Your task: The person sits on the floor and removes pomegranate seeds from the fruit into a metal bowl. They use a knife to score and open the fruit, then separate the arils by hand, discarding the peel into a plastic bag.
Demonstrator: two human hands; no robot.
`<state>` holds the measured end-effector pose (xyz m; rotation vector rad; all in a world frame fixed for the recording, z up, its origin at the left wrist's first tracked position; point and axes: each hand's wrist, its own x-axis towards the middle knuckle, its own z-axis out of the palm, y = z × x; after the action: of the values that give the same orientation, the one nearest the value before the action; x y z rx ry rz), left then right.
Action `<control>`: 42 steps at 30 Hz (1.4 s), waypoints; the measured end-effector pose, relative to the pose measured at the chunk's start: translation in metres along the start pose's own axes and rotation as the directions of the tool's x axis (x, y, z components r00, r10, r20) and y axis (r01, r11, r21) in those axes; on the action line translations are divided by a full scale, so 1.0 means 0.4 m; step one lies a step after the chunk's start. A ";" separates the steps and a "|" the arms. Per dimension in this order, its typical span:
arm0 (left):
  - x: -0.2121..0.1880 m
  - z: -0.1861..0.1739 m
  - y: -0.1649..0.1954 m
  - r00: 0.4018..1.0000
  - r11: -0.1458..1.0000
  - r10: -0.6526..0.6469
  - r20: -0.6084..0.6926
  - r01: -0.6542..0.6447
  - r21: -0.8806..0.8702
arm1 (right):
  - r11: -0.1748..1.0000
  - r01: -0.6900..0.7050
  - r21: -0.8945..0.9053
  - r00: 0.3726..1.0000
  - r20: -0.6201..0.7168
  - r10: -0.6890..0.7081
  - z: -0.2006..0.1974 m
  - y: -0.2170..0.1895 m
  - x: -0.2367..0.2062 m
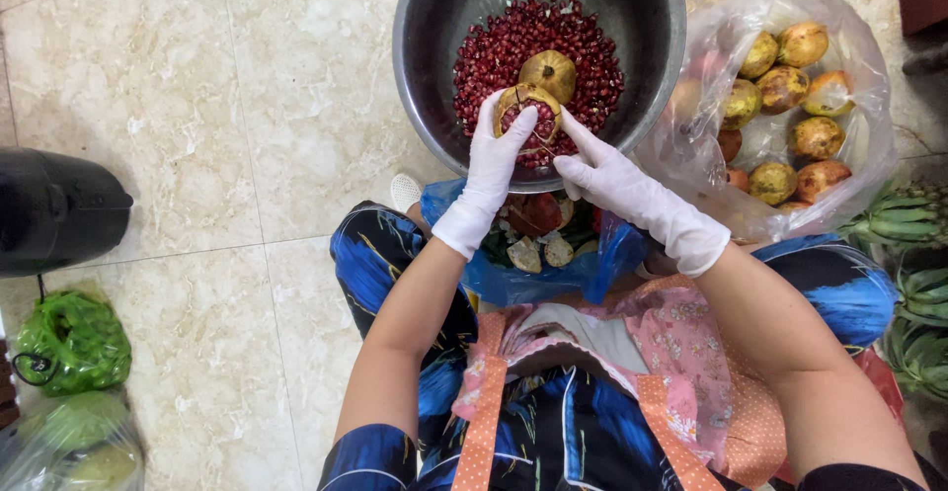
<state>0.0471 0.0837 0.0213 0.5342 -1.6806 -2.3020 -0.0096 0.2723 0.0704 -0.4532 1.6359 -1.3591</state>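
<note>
Both gloved hands, left hand (491, 160) at nine o'clock and right hand (617, 187) at four o'clock, clamp an opened pomegranate (528, 114) over the steel bowl (434, 76) of seeds (583, 61); it looks light, wet and slippery, best gripped by its tough rind.

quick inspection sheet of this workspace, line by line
surface: beige marble-look floor tiles, no table.
job's things: metal bowl with red pomegranate seeds and a pomegranate piece; an opened pomegranate held over it.
clutter: clear bag of whole pomegranates; blue bag of peel scraps; green bags.
grippers: left hand and right hand, both in white gloves, fingers on the opened pomegranate.
cables: a dark cord by the green bags.
surroundings: black container on the left; green spiky fruit on the right.
</note>
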 end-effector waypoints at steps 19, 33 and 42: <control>0.015 -0.045 0.025 0.787 0.678 -0.515 0.340 0.616 -0.401 | 0.895 0.304 -0.326 0.949 0.024 -0.314 -0.060 0.049 0.012; 0.060 0.050 -0.061 0.962 0.748 0.220 -0.162 -0.059 0.661 | 0.969 0.011 0.247 0.902 -0.421 0.097 0.020 -0.003 0.182; 0.039 0.021 -0.046 0.957 0.673 0.290 -0.025 -0.185 0.717 | 0.922 -0.116 0.370 0.906 -0.342 0.251 -0.014 0.036 0.275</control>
<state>0.0296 0.0904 0.0037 0.5417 -2.3773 -1.3269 -0.0654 0.1965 0.0112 0.1888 1.6494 -1.6139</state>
